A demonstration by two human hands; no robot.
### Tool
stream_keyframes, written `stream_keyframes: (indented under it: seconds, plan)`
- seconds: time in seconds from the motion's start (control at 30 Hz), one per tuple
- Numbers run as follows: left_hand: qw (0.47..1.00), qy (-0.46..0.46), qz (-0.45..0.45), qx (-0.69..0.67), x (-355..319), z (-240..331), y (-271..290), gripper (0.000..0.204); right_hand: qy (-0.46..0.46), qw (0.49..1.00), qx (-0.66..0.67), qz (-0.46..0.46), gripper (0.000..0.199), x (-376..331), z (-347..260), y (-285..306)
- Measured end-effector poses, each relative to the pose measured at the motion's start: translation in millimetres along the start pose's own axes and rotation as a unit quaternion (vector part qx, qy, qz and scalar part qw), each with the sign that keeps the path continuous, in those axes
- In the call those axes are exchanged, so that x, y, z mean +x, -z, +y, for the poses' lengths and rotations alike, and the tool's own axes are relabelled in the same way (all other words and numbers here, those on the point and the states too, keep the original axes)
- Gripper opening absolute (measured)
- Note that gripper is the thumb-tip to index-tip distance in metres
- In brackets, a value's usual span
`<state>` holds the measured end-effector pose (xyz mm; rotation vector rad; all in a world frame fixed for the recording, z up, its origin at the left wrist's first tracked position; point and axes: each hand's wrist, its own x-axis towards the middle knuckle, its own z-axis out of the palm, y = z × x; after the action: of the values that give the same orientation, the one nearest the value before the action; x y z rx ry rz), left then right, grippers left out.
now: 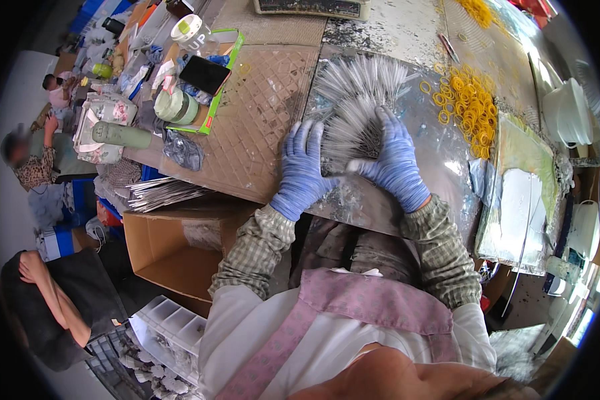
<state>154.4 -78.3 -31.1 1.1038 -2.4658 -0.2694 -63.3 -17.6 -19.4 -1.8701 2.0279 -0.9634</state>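
A fanned heap of thin, clear-silvery strands (353, 93) lies on the worn grey table in front of me; their exact kind is hard to make out. Against the heap's left side rests my left hand (305, 167), in a blue knit glove, fingers stretched out and thumb pointing inward. On the opposite side my right hand (395, 160), gloved alike, lies with fingers extended along the strands and its thumb near their close end. Both hands touch the heap without closing around it. Many yellow rubber bands (472, 110) are piled to the right of it.
A green-edged tray (213, 110) at left carries a phone (205, 75), a cup (192, 33) and a jar (175, 107). Thin metal rods (167, 193) stick out above a cardboard box (173, 267). A pen (449, 48) lies at the back. Other people sit far left.
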Motion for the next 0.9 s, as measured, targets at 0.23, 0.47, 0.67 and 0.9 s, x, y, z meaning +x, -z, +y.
stream_keyframes:
  seconds: [0.23,0.47,0.67,0.9]
  plan:
    - [0.988,0.000,-0.067,-0.136,62,-48,24,0.059,0.051,0.990,-0.126,-0.022,0.099,-13,-5,-37]
    - [0.991,-0.081,-0.107,-0.016,90,-58,-13,0.045,0.068,0.990,-0.124,-0.017,0.077,-15,-3,-40]
    - [0.994,-0.090,-0.060,-0.012,91,-69,-13,0.025,0.065,0.989,-0.128,-0.018,0.070,-16,-4,-40]
    - [0.977,0.096,-0.090,-0.166,81,-85,16,0.016,0.061,0.991,-0.120,-0.022,0.066,-16,-2,-39]
